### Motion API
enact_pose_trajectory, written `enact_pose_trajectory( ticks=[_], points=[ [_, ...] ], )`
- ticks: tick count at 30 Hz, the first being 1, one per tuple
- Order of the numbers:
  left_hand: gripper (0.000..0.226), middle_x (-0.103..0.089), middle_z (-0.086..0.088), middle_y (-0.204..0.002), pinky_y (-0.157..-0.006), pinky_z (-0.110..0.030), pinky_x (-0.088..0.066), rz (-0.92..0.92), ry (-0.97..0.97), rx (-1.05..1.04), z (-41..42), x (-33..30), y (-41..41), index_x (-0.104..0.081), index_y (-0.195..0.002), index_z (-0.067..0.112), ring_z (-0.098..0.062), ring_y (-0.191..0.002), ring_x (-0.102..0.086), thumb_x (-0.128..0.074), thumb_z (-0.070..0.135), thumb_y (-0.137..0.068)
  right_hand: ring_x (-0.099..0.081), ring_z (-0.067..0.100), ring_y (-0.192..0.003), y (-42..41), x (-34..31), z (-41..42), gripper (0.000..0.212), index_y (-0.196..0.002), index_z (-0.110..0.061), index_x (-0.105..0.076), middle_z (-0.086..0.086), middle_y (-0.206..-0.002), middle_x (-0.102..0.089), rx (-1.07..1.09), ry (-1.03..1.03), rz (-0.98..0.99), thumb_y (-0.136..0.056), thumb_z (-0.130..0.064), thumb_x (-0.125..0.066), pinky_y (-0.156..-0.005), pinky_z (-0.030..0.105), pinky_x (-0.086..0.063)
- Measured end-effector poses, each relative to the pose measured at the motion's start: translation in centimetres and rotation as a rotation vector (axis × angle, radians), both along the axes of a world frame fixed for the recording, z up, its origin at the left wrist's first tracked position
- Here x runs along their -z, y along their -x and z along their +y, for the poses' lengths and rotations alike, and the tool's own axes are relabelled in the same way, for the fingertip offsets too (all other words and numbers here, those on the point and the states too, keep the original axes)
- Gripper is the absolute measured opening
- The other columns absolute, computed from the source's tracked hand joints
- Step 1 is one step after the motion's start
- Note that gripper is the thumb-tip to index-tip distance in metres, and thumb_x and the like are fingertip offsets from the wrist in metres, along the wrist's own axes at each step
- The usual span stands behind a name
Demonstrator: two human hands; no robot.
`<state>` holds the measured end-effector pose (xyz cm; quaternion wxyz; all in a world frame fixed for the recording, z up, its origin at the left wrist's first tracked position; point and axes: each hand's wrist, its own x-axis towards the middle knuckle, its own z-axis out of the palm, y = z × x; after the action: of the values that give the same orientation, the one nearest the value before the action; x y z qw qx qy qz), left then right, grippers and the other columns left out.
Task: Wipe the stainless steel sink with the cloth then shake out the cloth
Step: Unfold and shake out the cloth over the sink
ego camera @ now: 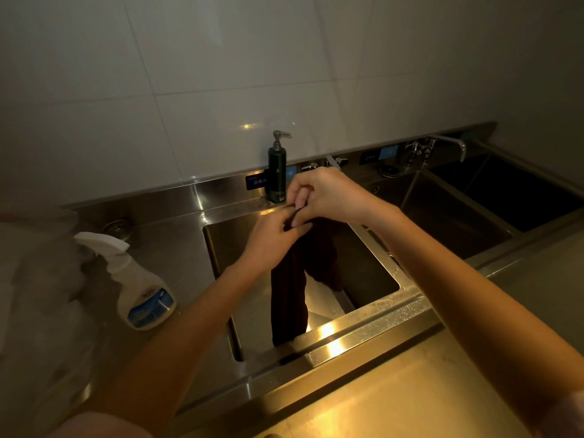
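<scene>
A dark brown cloth [290,298] hangs in long folds above the left basin of the stainless steel sink [363,324]. My left hand [271,241] and my right hand [325,197] are close together over the basin's back half, both pinching the cloth's top edge. The cloth's lower end drops to the basin's front rim. My right hand covers the top of the cloth and part of the faucet behind it.
A white spray bottle [139,289] stands on the steel counter left of the basin. A dark soap pump bottle [277,172] stands on the back ledge. Two more basins [467,222] and a faucet [442,147] lie to the right. A tiled wall rises behind.
</scene>
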<state>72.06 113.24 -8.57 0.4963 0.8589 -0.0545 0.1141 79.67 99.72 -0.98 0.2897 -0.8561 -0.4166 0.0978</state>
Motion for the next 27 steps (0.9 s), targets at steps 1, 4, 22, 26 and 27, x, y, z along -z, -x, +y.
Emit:
enact_pose_trajectory(
  ticks=[1,4,22,26,27],
  points=[
    [0.020,-0.069,0.002,-0.097,-0.088,-0.038,-0.053,0.000,0.055,-0.001,0.0,-0.1,0.0,-0.067,-0.111,0.016,-0.010,-0.093,-0.065,-0.059,0.019,-0.094,-0.068,0.006,-0.085,-0.4,0.0,-0.4,0.031,-0.100,-0.019,-0.066,-0.001,-0.089,-0.071,0.002,-0.055,0.146,-0.072,-0.016,-0.081,-0.085,0.029,-0.056],
    [0.017,-0.068,-0.003,-0.101,-0.091,-0.039,-0.051,0.018,0.184,-0.015,0.5,-0.4,0.1,-0.066,-0.107,0.014,-0.015,-0.098,-0.065,-0.054,0.017,-0.096,-0.064,0.003,-0.100,-1.2,0.9,-2.4,0.040,-0.113,-0.026,-0.062,-0.007,-0.110,-0.065,0.068,-0.254,0.352,-0.076,-0.025,-0.077,-0.089,0.027,-0.051],
    [0.023,-0.065,0.007,-0.105,-0.077,-0.011,-0.048,0.003,0.352,-0.026,3.6,-1.3,2.3,-0.059,-0.109,0.031,0.003,-0.095,-0.064,-0.043,0.017,-0.101,-0.063,0.018,-0.112,-0.9,7.5,-1.2,0.042,-0.122,-0.018,-0.059,0.003,-0.121,-0.065,0.087,-0.489,0.791,-0.082,-0.010,-0.070,-0.096,0.038,-0.050],
    [0.021,-0.066,0.008,-0.099,-0.076,-0.011,-0.048,0.061,0.300,-0.038,4.9,-0.4,3.1,-0.062,-0.105,0.028,0.001,-0.093,-0.065,-0.043,0.022,-0.101,-0.065,0.018,-0.106,-2.2,4.4,-1.6,0.035,-0.109,-0.016,-0.060,0.004,-0.112,-0.067,-0.057,-0.091,0.671,-0.077,-0.007,-0.073,-0.089,0.032,-0.053],
    [0.021,-0.065,0.009,-0.096,-0.075,-0.011,-0.048,0.075,0.285,-0.040,5.2,-0.1,3.2,-0.062,-0.103,0.029,0.002,-0.090,-0.064,-0.042,0.023,-0.101,-0.066,0.017,-0.103,-2.4,3.8,-1.5,0.031,-0.103,-0.015,-0.059,0.003,-0.108,-0.067,-0.071,-0.053,0.652,-0.078,-0.004,-0.072,-0.084,0.028,-0.054]
  ],
)
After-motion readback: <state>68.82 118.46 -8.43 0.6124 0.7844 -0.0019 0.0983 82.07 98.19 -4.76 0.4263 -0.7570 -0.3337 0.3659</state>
